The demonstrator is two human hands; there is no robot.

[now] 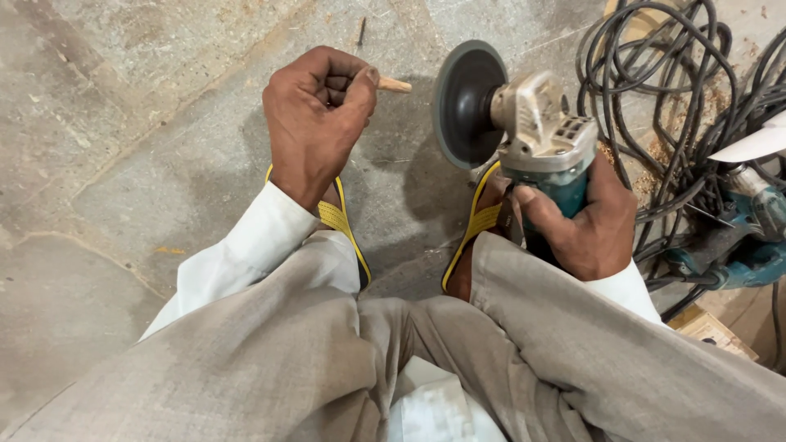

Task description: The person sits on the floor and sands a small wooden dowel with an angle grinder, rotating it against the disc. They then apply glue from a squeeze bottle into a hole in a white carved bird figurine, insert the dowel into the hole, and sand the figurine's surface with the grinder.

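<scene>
Open stone floor (123, 123) left of the grinder disc (467, 102); narrow gap just beside it; tangled black cables (655, 98) and teal tool (749, 237) blocking right.

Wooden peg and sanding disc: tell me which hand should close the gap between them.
Probably the left. The left hand pinches the small wooden peg, its tip already pointing at the sanding disc close by. The right hand grips the heavier angle grinder, better kept steady.

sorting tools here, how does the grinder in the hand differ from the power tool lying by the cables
The angle grinder is gripped in the right hand, its dark disc facing the left hand; the teal power tool lies untouched on the floor beside the cables, partly cut off. Both have teal bodies.
</scene>
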